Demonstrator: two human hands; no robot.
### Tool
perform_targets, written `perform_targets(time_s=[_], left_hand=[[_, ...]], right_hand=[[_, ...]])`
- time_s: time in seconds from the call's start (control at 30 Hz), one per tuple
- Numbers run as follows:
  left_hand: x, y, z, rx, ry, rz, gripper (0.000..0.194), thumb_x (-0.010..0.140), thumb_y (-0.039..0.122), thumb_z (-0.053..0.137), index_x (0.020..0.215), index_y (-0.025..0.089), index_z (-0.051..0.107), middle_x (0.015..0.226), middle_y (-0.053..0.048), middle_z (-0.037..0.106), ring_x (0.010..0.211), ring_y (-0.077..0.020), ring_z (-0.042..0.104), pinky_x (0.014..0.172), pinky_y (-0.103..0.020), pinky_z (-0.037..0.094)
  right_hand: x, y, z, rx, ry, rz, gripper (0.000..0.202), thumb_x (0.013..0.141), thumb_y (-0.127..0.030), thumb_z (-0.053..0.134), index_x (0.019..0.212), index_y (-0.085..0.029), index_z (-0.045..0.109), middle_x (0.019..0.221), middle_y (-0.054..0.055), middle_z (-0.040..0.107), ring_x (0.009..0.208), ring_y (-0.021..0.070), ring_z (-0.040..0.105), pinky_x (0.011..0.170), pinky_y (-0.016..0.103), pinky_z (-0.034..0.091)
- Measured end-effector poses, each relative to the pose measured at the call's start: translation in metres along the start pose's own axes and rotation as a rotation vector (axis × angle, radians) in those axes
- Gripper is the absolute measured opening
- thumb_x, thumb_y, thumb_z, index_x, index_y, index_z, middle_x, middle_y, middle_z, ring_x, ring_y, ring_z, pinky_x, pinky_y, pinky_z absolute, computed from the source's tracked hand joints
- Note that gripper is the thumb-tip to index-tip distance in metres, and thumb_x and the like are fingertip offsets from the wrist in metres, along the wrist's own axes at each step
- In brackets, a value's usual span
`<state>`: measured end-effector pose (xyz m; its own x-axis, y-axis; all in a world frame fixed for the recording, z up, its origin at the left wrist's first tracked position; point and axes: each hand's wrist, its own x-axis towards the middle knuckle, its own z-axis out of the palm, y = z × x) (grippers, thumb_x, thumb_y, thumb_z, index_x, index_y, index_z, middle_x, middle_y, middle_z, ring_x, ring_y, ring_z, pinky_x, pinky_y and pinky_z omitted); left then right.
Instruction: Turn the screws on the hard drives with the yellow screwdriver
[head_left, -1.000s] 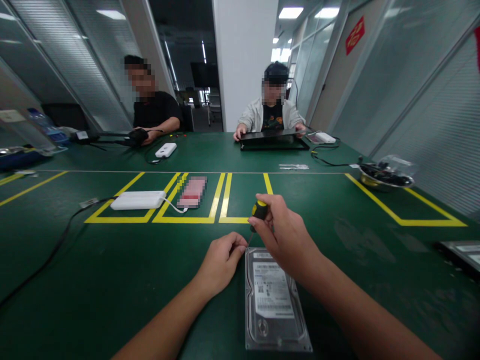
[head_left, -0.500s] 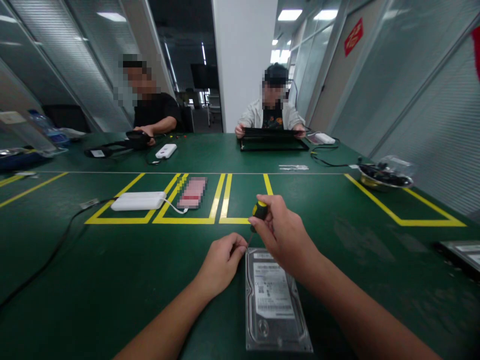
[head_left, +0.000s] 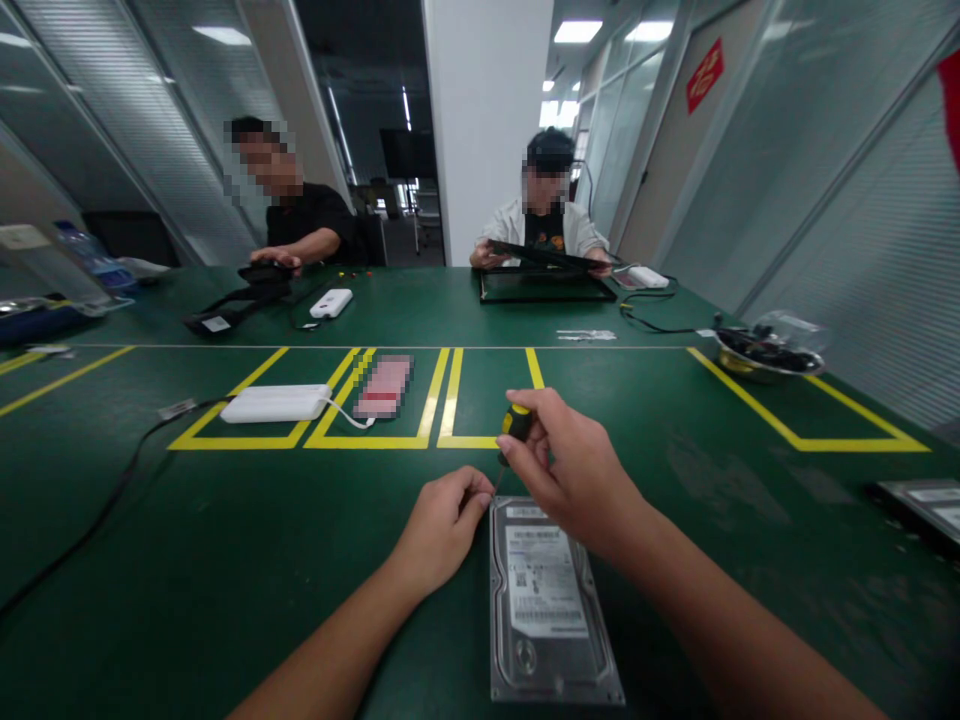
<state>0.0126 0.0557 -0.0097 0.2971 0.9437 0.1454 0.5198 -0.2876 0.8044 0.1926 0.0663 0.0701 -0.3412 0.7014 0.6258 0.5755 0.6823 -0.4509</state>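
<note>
A silver hard disk drive (head_left: 551,660) with a white label lies flat on the green table, its far end between my hands. My right hand (head_left: 574,460) grips a small screwdriver (head_left: 516,422) with a black and yellow handle. The shaft points down at the drive's far left corner. At that same corner my left hand (head_left: 446,520) is closed, thumb and fingertips pinched together beside the screwdriver's tip. Whatever sits between those fingertips is too small to make out.
A white power bank (head_left: 276,403) is cabled to a phone (head_left: 384,388). On the right lie another drive (head_left: 926,500) and a bowl of dark parts (head_left: 769,355). Across the table, one person holds a black frame (head_left: 547,288); another handles a black strapped device (head_left: 262,275).
My hands and the drive stay almost in place; the screwdriver's handle has turned slightly. Across the table, the black panel in one person's hands has tilted, and the other person's device has shifted.
</note>
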Motion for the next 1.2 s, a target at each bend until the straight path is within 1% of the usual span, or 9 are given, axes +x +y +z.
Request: perform_targets(time_s=[0.17,0.27,0.43,0.53,0.63,0.77,0.9,0.97,1.2], left_hand=[[0.0,0.0,0.0,-0.007,0.002,0.001,0.014,0.09,0.017,0.05,0.079,0.019,0.059,0.076,0.001,0.062,0.072,-0.0163,0.057,0.068,-0.027,0.038],[0.0,0.001,0.0,-0.01,0.005,-0.002,0.014,0.09,0.017,0.051,0.079,0.019,0.059,0.076,0.001,0.062,0.072,-0.0163,0.057,0.068,-0.027,0.038],[-0.002,0.004,0.0,-0.023,0.009,-0.01,0.013,0.091,0.02,0.05,0.082,0.018,0.06,0.076,0.001,0.062,0.071,-0.0158,0.056,0.067,-0.026,0.039],[-0.004,0.005,0.0,-0.056,-0.016,-0.017,0.006,0.087,0.023,0.057,0.086,0.018,0.06,0.075,0.002,0.062,0.066,-0.0146,0.055,0.061,-0.025,0.04],[-0.004,0.006,0.001,-0.071,-0.031,-0.022,0.005,0.085,0.023,0.06,0.086,0.018,0.059,0.074,0.002,0.061,0.065,-0.0143,0.055,0.06,-0.024,0.041],[-0.007,0.007,0.003,0.009,0.004,0.007,0.004,0.086,0.022,0.058,0.085,0.019,0.059,0.077,0.001,0.061,0.068,-0.0153,0.056,0.064,-0.027,0.042],[-0.01,0.009,0.005,0.159,0.043,0.04,0.013,0.082,0.028,0.066,0.089,0.019,0.059,0.084,-0.002,0.062,0.08,-0.0204,0.056,0.07,-0.031,0.041],[-0.011,0.01,0.004,0.196,0.043,0.033,0.017,0.08,0.03,0.069,0.089,0.02,0.06,0.086,-0.002,0.062,0.083,-0.0222,0.056,0.072,-0.033,0.041],[-0.009,0.01,0.002,0.172,0.017,0.004,0.017,0.08,0.03,0.07,0.09,0.02,0.06,0.088,-0.002,0.062,0.084,-0.022,0.057,0.073,-0.033,0.041]], right_hand=[[0.002,-0.003,-0.003,0.0,0.051,-0.04,0.028,0.096,-0.025,0.051,0.118,-0.009,0.058,0.087,0.005,0.06,0.074,0.0125,0.054,0.069,0.027,0.044],[0.002,-0.005,-0.003,-0.009,0.096,-0.064,0.023,0.094,-0.023,0.056,0.111,-0.009,0.062,0.09,0.005,0.06,0.078,0.0124,0.055,0.071,0.025,0.044],[0.003,-0.006,-0.005,-0.023,0.13,-0.069,0.018,0.091,-0.018,0.061,0.107,-0.01,0.065,0.087,0.004,0.059,0.076,0.0113,0.054,0.07,0.024,0.044],[0.002,-0.008,-0.006,-0.03,0.14,-0.085,0.019,0.09,-0.017,0.062,0.107,-0.01,0.065,0.086,0.003,0.059,0.074,0.0107,0.053,0.069,0.023,0.044],[0.002,-0.009,-0.006,-0.032,0.145,-0.093,0.021,0.089,-0.017,0.064,0.11,-0.011,0.063,0.085,0.002,0.059,0.073,0.0101,0.052,0.069,0.023,0.043],[0.002,-0.01,-0.006,-0.001,0.144,-0.093,0.01,0.088,-0.016,0.065,0.098,-0.014,0.062,0.083,0.0,0.058,0.072,0.0088,0.053,0.068,0.022,0.043],[0.003,-0.01,-0.007,0.02,0.131,-0.086,0.01,0.088,-0.016,0.065,0.098,-0.015,0.061,0.084,0.0,0.059,0.072,0.009,0.053,0.067,0.022,0.043],[0.002,-0.01,-0.007,0.031,0.118,-0.089,0.01,0.089,-0.016,0.064,0.098,-0.015,0.061,0.084,0.0,0.059,0.073,0.0094,0.054,0.067,0.022,0.044],[0.004,-0.012,-0.01,0.063,0.081,-0.093,0.01,0.089,-0.017,0.064,0.098,-0.016,0.062,0.085,0.0,0.06,0.074,0.0099,0.054,0.067,0.023,0.043]])
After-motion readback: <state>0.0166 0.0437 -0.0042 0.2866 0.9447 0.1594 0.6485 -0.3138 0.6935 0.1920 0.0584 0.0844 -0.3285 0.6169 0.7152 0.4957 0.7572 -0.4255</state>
